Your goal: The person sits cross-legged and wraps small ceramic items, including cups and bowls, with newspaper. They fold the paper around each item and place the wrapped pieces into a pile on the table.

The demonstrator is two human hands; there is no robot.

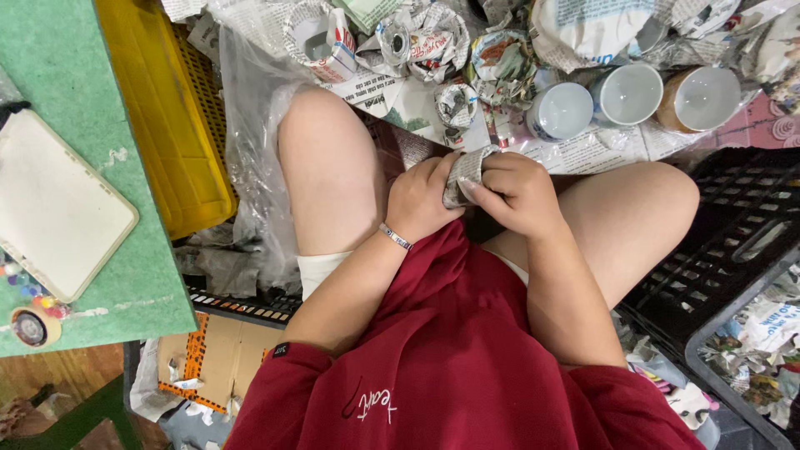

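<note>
Both my hands are clenched on one small bundle (463, 173) held over my lap, my left hand (422, 202) cupping it from the side and my right hand (517, 193) pressing fingers over its top. It is wrapped in grey newsprint, its contents hidden. Ahead lie newspaper (583, 150), three bare cups (630, 93), more wrapped bundles, a yellow crate (167, 125) and a green table (83, 75).

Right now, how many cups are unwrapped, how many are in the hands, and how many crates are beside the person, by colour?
Unwrapped cups, white inside, on the newspaper: 3
Newspaper-wrapped item held by left hand and right hand: 1
Yellow crate: 1
Black crate: 1
Total: 6
</note>
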